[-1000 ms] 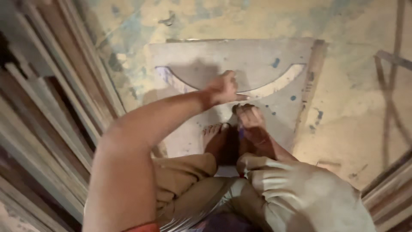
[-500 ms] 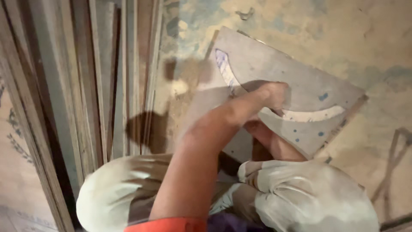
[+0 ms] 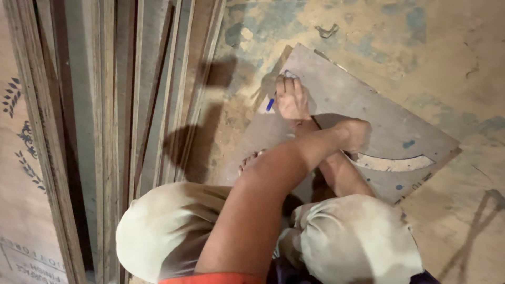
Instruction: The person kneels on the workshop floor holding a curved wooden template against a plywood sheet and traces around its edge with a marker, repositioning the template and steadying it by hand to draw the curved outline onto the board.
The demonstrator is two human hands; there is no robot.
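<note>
- Since half a second ago the view has swung. The grey plywood board (image 3: pixel 368 105) now runs from its upper-left corner down to its right corner, and the hand has slid to its middle.
- Nearest are two bent knees in pale dusty trousers (image 3: pixel 357 247), with the bare left arm (image 3: pixel 263 205) reaching out between them, up and to the right.
- The left hand (image 3: pixel 353 134) rests knuckles-up on the board. Its fingers are curled under, and I cannot tell whether they grip anything. The right hand is out of view.
- The pale crescent-shaped cut in the board (image 3: pixel 389 163) begins just below and right of that hand. Its long axis runs away to the right, towards the board's right corner, and the left hand sits at its left end.
- A bare foot (image 3: pixel 292 100) is planted on the board beyond the hand, its toes at the upper-left corner.
- A short blue pen (image 3: pixel 270 104) lies touching the foot's left side, pointing along the board's left edge.
- Upright stacked plywood sheets (image 3: pixel 131 105) stand left of the board, well apart from the hand.
- Farthest away, a small bent metal scrap (image 3: pixel 327 30) lies on the dusty concrete floor (image 3: pixel 431 47).
</note>
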